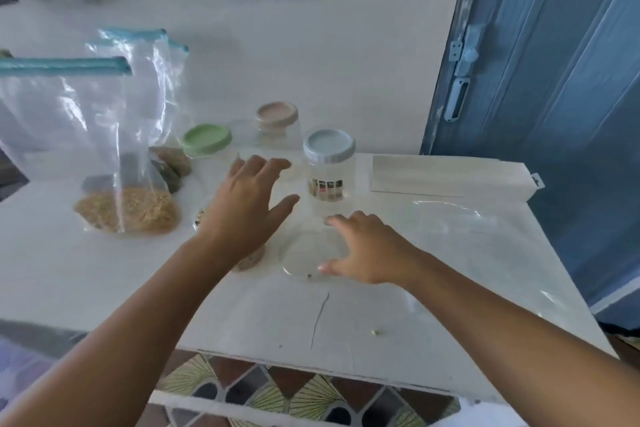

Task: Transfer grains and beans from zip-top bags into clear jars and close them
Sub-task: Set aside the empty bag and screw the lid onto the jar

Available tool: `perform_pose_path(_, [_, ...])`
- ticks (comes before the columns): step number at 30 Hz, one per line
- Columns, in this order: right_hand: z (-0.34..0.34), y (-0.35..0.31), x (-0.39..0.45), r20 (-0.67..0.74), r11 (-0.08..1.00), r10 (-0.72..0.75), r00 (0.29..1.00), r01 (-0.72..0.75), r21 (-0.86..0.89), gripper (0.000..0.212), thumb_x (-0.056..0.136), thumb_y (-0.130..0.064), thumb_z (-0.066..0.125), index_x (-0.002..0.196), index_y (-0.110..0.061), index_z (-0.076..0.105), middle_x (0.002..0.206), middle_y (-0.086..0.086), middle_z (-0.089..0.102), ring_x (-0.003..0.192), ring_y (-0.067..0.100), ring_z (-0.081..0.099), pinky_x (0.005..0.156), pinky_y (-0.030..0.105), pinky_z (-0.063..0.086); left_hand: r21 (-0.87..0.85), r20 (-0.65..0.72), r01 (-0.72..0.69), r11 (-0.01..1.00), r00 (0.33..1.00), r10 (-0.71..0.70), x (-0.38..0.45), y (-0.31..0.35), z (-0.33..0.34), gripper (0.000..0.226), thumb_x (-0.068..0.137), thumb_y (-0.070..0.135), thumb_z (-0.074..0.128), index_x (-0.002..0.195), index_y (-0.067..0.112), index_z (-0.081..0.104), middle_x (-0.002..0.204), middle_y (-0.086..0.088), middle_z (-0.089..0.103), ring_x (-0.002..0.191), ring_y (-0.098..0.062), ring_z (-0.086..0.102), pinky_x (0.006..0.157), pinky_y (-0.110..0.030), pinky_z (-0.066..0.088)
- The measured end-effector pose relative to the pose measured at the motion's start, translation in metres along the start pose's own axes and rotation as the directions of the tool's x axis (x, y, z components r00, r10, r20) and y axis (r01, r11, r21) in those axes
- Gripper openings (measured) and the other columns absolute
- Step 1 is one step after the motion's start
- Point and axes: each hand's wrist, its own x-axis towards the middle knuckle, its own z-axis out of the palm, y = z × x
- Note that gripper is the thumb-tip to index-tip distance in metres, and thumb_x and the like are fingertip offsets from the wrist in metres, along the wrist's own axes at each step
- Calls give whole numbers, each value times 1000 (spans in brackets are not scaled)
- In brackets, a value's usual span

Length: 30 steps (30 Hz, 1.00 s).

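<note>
A clear jar with a pale blue lid stands on the white table, just beyond my two hands. My left hand hovers open to its left, fingers spread. My right hand reaches in from the right with straight fingers over a faint clear round thing on the table, holding nothing. A green-lidded jar and a beige-lidded jar stand behind. At the left, a zip-top bag with tan grain stands upright, with more zip-top bags behind it.
A flat white box lies at the back right. Clear plastic sheeting covers the table's right side. A blue door stands close on the right. The table's front edge is near me, with patterned floor tiles below.
</note>
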Motion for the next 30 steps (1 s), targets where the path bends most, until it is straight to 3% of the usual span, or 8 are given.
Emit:
perform_pose_path(4, [17,-25,20,83,999,46,995,-47,5,102,77,-71,75,158,-32,26,147,10,42,135,32,42,107,47,45,94,-51,142,985,989,-138,-24,-53,-23,88,82,65,73,153,21,45,142,-14,45,133,-40,36,112,-58,38])
perform_pose_path(8, [25,-32,30,109,994,104,989,-107,21,113,70,-69,82,159,-34,23,152,8,38,139,31,40,109,47,44,42,131,291,956,947,-294,-41,-94,-30,120,69,88,64,163,26,21,162,-11,27,151,-35,18,122,-58,26])
perform_pose_path(12, [33,-36,30,102,989,144,984,-146,19,124,64,-66,87,161,-35,17,158,3,35,143,30,35,112,47,42,-131,289,362,923,905,-314,-46,-119,-26,139,53,103,61,162,33,12,165,-9,35,149,-33,39,117,-59,39])
perform_pose_path(15, [35,-38,29,105,984,161,981,-168,64,121,69,-62,86,162,-37,12,162,-3,32,148,26,31,117,48,37,-269,315,355,896,911,-266,-44,-127,-19,134,53,96,72,160,40,14,157,-6,49,138,-27,53,112,-55,47])
perform_pose_path(19, [37,-41,27,74,974,186,980,-193,115,112,70,-57,87,159,-42,20,156,-4,39,144,23,38,114,45,40,-354,298,307,883,932,-205,-43,-129,-11,128,61,86,77,162,42,12,157,-7,49,137,-27,55,112,-55,47])
perform_pose_path(26, [32,-43,24,-105,914,213,971,-161,372,123,66,-44,95,160,-38,16,158,-2,36,139,18,44,110,37,44,-363,316,310,879,928,-198,-38,-135,-10,137,55,87,79,163,41,7,154,-6,52,134,-26,57,111,-54,48])
perform_pose_path(30, [20,-47,18,-176,904,180,968,-92,418,122,67,-42,95,160,-37,17,155,-6,36,128,14,48,102,31,49,-367,312,319,874,927,-207,-38,-134,-10,137,55,87,80,163,42,8,154,-6,51,134,-26,58,111,-55,49])
